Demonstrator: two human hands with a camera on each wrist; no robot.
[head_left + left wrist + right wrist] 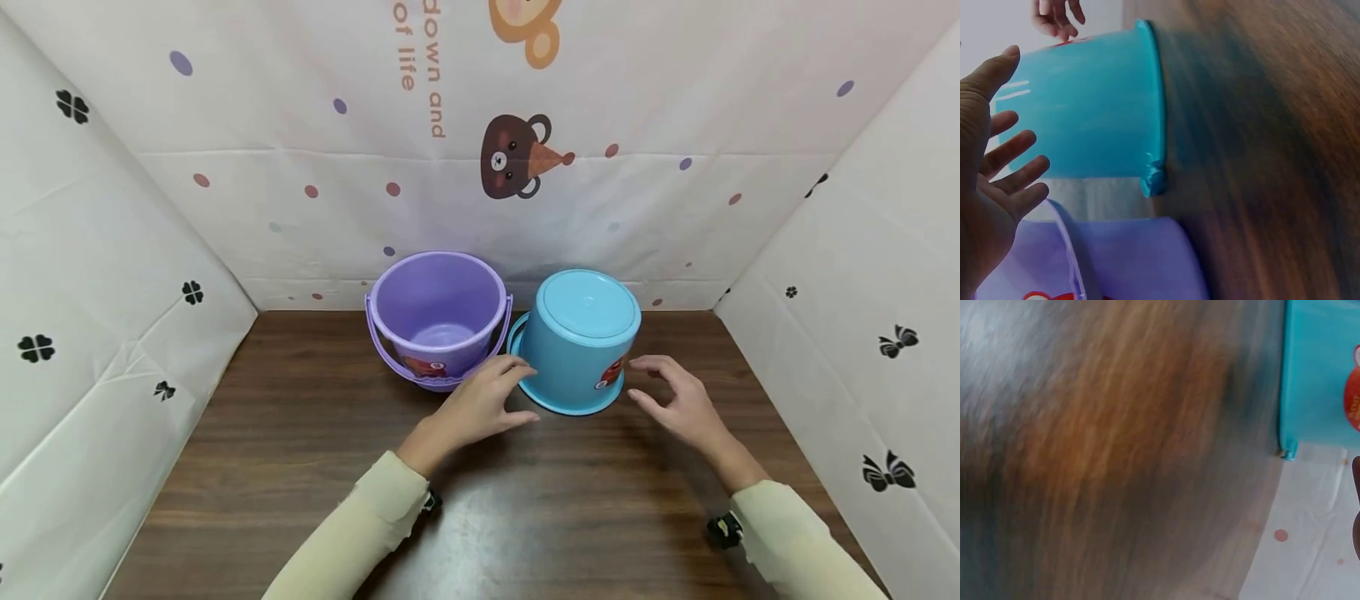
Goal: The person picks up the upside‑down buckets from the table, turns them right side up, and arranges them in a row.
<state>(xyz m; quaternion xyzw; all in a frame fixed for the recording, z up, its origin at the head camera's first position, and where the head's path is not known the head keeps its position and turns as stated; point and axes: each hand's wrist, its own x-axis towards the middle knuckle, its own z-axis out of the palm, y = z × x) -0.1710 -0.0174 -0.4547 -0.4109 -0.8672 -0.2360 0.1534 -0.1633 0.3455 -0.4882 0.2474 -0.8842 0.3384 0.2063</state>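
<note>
A blue bucket [573, 358] stands upside down on the wooden table, its base up and its rim on the wood. To its left a purple bucket [442, 275] stands upright, with its handle hanging at the front. My left hand [483, 400] is in front of the gap between the two buckets, its fingers spread and holding nothing. In the left wrist view the left palm [991, 212] faces the blue bucket without gripping it. My right hand [678, 404] is just right of the blue bucket, near its red label, with thumb and fingers apart and nothing held.
White printed sheeting [315, 217] rises behind the buckets, close to them. More sheeting stands on the left [97, 292] and right [862, 333]. Dark brown wooden tabletop [525, 517] stretches in front of the buckets.
</note>
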